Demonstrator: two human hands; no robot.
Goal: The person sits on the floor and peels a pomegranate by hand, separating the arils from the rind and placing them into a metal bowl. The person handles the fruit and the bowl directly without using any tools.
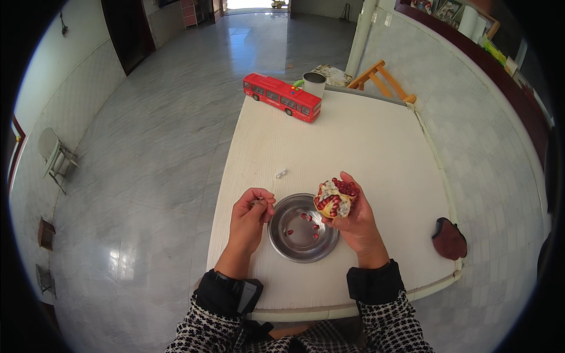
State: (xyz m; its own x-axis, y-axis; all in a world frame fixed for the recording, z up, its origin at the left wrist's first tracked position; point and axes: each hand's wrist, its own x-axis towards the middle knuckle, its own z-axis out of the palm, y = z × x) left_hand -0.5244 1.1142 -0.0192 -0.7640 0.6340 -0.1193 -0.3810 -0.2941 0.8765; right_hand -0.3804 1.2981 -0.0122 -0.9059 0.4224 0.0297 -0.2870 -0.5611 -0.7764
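Observation:
My right hand (359, 220) holds an opened piece of pomegranate (336, 198) over the right rim of a round stainless steel bowl (300, 247). Red seeds and pale membrane show on the fruit's broken face, with yellowish rind at its lower edge. Several loose red seeds (315, 227) lie in the bowl. Just off the bowl's left rim, my left hand (249, 216) has its fingers curled and pinched together. A small pale scrap (257, 201) shows between them, too small to name. On the table beyond the bowl lies a small whitish object (281, 173).
A red toy bus (282, 97) stands at the table's far left, beside a mug with a green handle (314, 84). Dark red cloth (449, 239) lies at the right edge of the white table (362, 145). Behind is a wooden chair (382, 81); a tiled wall (494, 176) runs along the right.

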